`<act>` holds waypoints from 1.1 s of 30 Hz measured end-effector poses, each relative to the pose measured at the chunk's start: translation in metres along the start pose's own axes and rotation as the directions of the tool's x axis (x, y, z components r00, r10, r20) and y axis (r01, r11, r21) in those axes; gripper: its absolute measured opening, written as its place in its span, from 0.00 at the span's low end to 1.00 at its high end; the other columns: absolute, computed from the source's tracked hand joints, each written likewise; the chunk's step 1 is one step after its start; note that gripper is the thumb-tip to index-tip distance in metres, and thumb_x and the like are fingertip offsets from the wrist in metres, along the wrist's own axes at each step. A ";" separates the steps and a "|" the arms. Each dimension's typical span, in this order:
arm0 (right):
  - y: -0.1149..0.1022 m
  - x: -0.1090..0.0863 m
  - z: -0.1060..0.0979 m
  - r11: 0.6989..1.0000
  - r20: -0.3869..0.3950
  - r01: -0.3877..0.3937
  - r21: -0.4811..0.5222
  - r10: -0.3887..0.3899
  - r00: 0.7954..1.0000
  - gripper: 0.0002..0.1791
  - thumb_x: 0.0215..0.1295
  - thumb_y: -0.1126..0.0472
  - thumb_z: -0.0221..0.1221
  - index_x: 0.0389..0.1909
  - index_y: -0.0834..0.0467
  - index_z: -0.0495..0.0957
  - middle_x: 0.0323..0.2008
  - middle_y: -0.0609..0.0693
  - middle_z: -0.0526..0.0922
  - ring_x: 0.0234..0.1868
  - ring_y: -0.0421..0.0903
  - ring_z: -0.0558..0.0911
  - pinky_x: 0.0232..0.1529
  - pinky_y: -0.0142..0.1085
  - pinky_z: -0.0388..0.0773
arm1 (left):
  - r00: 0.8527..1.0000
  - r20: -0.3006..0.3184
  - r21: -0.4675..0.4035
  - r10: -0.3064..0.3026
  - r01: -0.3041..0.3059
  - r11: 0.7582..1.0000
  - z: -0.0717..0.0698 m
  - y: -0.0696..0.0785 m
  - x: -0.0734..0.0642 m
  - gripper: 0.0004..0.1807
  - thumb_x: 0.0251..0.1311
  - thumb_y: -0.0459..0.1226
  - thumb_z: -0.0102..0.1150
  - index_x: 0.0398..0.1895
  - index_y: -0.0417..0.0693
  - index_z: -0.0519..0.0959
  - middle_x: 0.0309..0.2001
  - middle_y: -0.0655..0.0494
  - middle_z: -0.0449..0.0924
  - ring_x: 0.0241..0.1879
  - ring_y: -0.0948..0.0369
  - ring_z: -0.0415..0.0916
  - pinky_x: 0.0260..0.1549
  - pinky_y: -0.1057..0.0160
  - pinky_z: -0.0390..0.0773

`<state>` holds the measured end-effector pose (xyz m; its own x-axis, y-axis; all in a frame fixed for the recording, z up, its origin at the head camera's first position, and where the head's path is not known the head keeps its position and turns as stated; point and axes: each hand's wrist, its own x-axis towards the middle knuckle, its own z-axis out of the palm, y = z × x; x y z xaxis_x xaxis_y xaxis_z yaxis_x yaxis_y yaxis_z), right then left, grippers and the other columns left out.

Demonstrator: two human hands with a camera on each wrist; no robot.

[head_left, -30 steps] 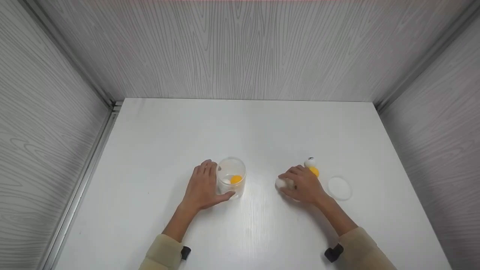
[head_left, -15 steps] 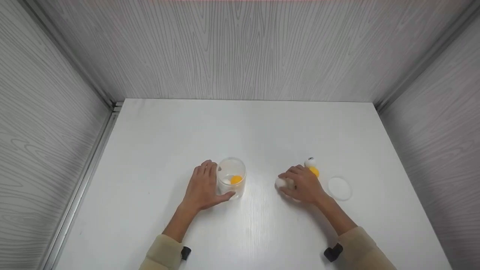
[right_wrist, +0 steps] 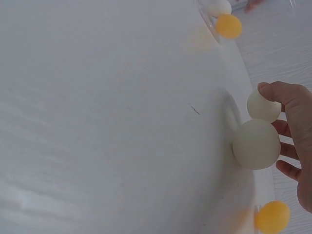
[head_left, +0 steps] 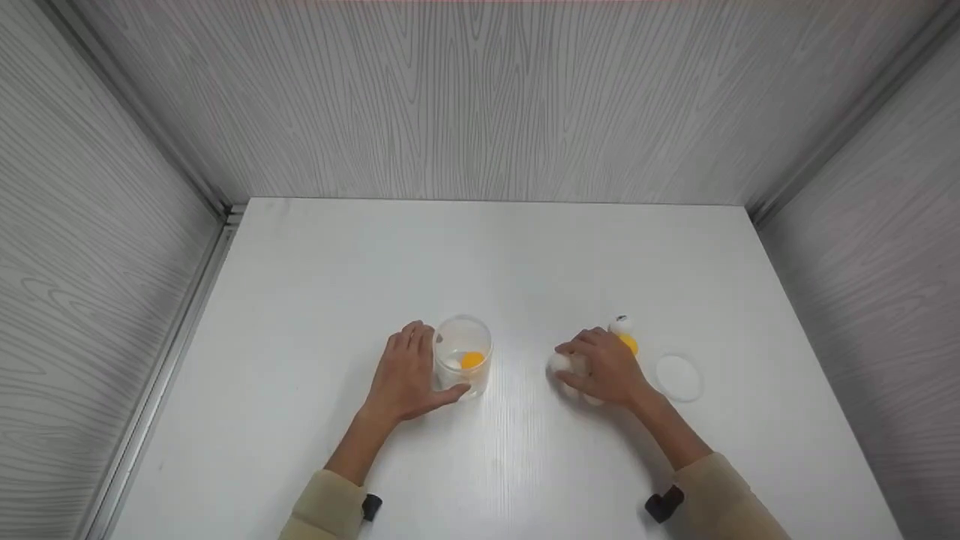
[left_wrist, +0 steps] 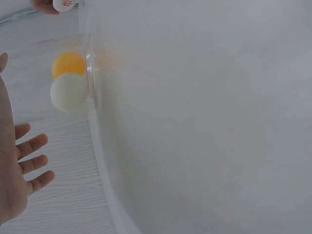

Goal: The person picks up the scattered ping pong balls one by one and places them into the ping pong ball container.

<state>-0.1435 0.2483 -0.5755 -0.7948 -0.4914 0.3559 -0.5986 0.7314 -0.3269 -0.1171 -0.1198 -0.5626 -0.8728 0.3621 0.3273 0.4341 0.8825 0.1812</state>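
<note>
A clear jar (head_left: 463, 341) stands upright left of the table's middle. Inside it lie an orange ping-pong ball (left_wrist: 68, 65) and a white one (left_wrist: 69, 92). My left hand (head_left: 405, 375) rests against the jar, its extended fingers on the left side and the thumb across the near side. To the right, my right hand (head_left: 609, 371) is low over the table, thumb and forefinger pinching a white ping-pong ball (right_wrist: 263, 106). Another white ball (right_wrist: 256, 145) lies beside it, close to the other fingers, and is mostly covered by the hand in the head view.
Just beyond the right hand sit a loose orange ball (head_left: 628, 343) and a printed white ball (head_left: 620, 324). A round translucent lid (head_left: 679, 376) lies flat to their right. Grey wood-grain panels (head_left: 480, 97) enclose the white table (head_left: 375, 247) at the back and sides.
My right hand has shifted very slightly left with the white ping-pong ball, and a bit more of the second white ball shows under it. The left hand and jar stay put.
</note>
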 end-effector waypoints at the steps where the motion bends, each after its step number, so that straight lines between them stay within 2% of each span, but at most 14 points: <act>1: 0.000 0.000 0.000 1.000 -0.008 0.009 -0.001 -0.009 1.000 0.20 0.55 0.48 0.77 0.45 0.53 0.89 0.37 0.49 0.89 0.41 0.51 0.84 0.43 0.43 0.82 | 1.000 -0.003 0.001 0.002 -0.002 1.000 0.000 0.000 0.000 0.47 0.50 0.71 0.65 0.56 0.42 0.72 0.54 0.46 0.79 0.62 0.48 0.76 0.59 0.50 0.79; 15: -0.005 0.009 -0.005 0.998 -0.096 0.056 0.039 -0.052 0.994 0.18 0.55 0.49 0.77 0.45 0.52 0.89 0.37 0.47 0.88 0.42 0.48 0.83 0.42 0.41 0.81 | 1.000 0.001 -0.010 -0.004 0.004 1.000 0.000 -0.001 0.000 0.46 0.50 0.71 0.66 0.56 0.42 0.72 0.52 0.46 0.79 0.61 0.49 0.76 0.58 0.50 0.80; 25: -0.011 0.015 -0.011 0.995 -0.112 0.079 0.063 -0.072 0.991 0.18 0.54 0.50 0.78 0.45 0.51 0.89 0.35 0.46 0.88 0.41 0.48 0.84 0.42 0.42 0.82 | 1.000 0.009 -0.018 -0.012 0.012 1.000 0.000 0.000 0.001 0.46 0.50 0.71 0.66 0.56 0.42 0.72 0.53 0.46 0.79 0.62 0.49 0.76 0.60 0.50 0.79; 33: -0.015 0.021 -0.014 0.991 -0.152 0.120 0.055 -0.111 0.982 0.18 0.53 0.50 0.78 0.45 0.50 0.89 0.36 0.45 0.88 0.41 0.47 0.84 0.43 0.42 0.82 | 1.000 0.000 0.014 -0.004 0.004 1.000 0.001 -0.001 0.000 0.46 0.51 0.71 0.64 0.56 0.42 0.72 0.53 0.46 0.79 0.60 0.49 0.76 0.61 0.49 0.79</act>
<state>-0.1496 0.2336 -0.5503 -0.6992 -0.4916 0.5191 -0.6943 0.6399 -0.3292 -0.1182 -0.1199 -0.5639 -0.8747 0.3581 0.3265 0.4269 0.8882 0.1696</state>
